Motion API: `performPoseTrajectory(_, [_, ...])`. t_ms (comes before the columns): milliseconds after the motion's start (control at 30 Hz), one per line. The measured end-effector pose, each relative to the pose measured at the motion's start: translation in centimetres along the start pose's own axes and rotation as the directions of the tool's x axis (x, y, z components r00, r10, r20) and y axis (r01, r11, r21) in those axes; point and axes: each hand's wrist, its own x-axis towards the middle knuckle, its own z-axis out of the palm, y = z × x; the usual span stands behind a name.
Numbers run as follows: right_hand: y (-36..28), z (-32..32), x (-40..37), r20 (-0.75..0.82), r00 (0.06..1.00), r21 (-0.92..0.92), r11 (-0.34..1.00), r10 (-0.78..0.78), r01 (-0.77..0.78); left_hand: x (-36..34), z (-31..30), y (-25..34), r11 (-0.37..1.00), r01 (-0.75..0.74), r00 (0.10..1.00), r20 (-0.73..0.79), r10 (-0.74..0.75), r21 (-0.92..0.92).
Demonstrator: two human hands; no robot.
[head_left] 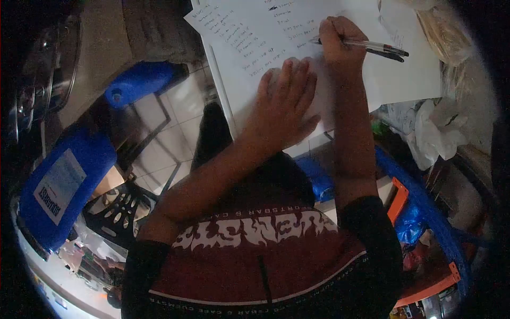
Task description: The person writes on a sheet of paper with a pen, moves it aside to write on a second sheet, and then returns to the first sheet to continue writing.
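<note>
Handwritten lines cover a white sheet of paper [239, 26] at the top of the head view. My right hand [342, 40] is closed round a pen [380, 48], whose tip points left onto the writing. The pen has a clear barrel and a dark cap end. Below the written lines, my left hand [287, 101] lies flat on the paper with its fingers spread. More white paper [404, 74] extends to the right under my right wrist.
Crumpled clear and white plastic bags [438, 130] lie right of the paper. A blue chair [71, 175] with a white label stands at the left, above a black slatted crate [122, 207]. An orange-edged frame [398, 199] and blue plastic are at the lower right. Floor tiles [170, 117] show between.
</note>
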Motion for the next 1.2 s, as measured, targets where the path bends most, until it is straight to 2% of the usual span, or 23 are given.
performPoseTrajectory(67, [-0.1,0.0,0.0,-0.039,0.999,0.032,0.999,-0.025,0.026,0.0,0.1,0.0,1.000,0.001,1.000,-0.011,-0.001,-0.003])
performPoseTrajectory(167, [-0.6,-0.1,0.0,-0.061,0.997,0.075,0.997,0.039,-0.034,-0.1,0.1,-0.1,0.999,0.005,0.999,-0.042,-0.006,-0.038])
performPoseTrajectory(233, [-1.1,-0.3,0.2,-0.016,0.981,0.227,0.956,0.195,-0.186,-0.1,0.1,0.0,0.998,-0.003,0.999,-0.037,0.000,-0.060])
performPoseTrajectory(267, [-1.3,-0.5,0.3,-0.014,0.982,0.226,0.957,0.190,-0.182,-0.1,0.0,0.0,0.998,-0.002,0.999,-0.042,-0.001,-0.059])
performPoseTrajectory(333, [-1.6,-0.7,0.3,-0.008,0.965,0.353,0.903,0.264,-0.244,-0.2,-0.2,0.0,0.999,-0.022,0.999,-0.046,0.024,0.033])
performPoseTrajectory(433, [-1.3,-1.0,0.0,-0.019,0.944,0.426,0.857,0.329,-0.290,-0.4,0.0,0.4,0.994,-0.013,0.998,-0.063,0.020,0.110])
performPoseTrajectory(467, [-1.2,-1.0,0.0,-0.017,0.945,0.425,0.858,0.327,-0.290,-0.7,0.3,0.5,0.994,-0.011,0.998,-0.065,0.018,0.109])
performPoseTrajectory(533, [-1.3,-0.6,0.2,-0.097,0.940,0.437,0.863,0.326,-0.254,-1.3,0.6,0.4,0.962,-0.135,0.978,-0.124,0.168,0.238])
performPoseTrajectory(567, [-1.2,-0.6,0.2,-0.097,0.940,0.438,0.863,0.326,-0.253,-1.5,0.8,0.4,0.962,-0.135,0.978,-0.124,0.168,0.239])
performPoseTrajectory(633, [-0.9,-0.5,0.0,-0.071,0.972,0.327,0.926,0.222,-0.188,-1.6,0.7,0.1,0.982,-0.173,0.979,-0.097,0.179,0.071])
performPoseTrajectory(667, [-0.8,-0.5,-0.1,-0.069,0.973,0.328,0.926,0.220,-0.186,-1.6,0.6,0.1,0.982,-0.172,0.979,-0.099,0.178,0.073])
performPoseTrajectory(733, [-0.7,-0.8,-0.1,-0.027,0.978,0.197,0.960,0.209,-0.200,-1.4,0.4,0.0,0.984,-0.175,0.979,-0.106,0.172,-0.019])
performPoseTrajectory(867, [-0.7,-0.4,-0.4,0.001,0.979,0.231,0.952,0.205,-0.200,-1.6,-0.2,0.0,0.982,-0.191,0.975,-0.122,0.188,-0.012])
performPoseTrajectory(933, [-0.2,0.1,-0.4,-0.069,0.993,0.231,0.970,0.092,-0.074,-1.9,0.0,-0.3,0.941,-0.318,0.947,-0.086,0.310,-0.117])
performPoseTrajectory(967, [-0.2,0.0,-0.6,-0.068,0.993,0.229,0.970,0.095,-0.077,-2.1,0.1,-0.5,0.940,-0.318,0.947,-0.086,0.309,-0.120])
performPoseTrajectory(1033, [-0.8,0.1,-0.7,-0.095,0.982,0.307,0.943,0.162,-0.126,-2.5,0.4,-0.8,0.883,-0.437,0.898,-0.136,0.418,-0.172])
performPoseTrajectory(1167, [-0.7,0.2,-0.3,-0.014,0.991,0.399,0.910,0.133,-0.116,-2.4,0.4,-1.0,0.865,-0.468,0.884,-0.076,0.462,-0.184])
performPoseTrajectory(1200, [-0.6,0.3,-0.3,-0.012,0.999,0.217,0.976,0.035,-0.031,-1.9,0.0,-0.6,0.920,-0.355,0.935,-0.044,0.353,-0.166])
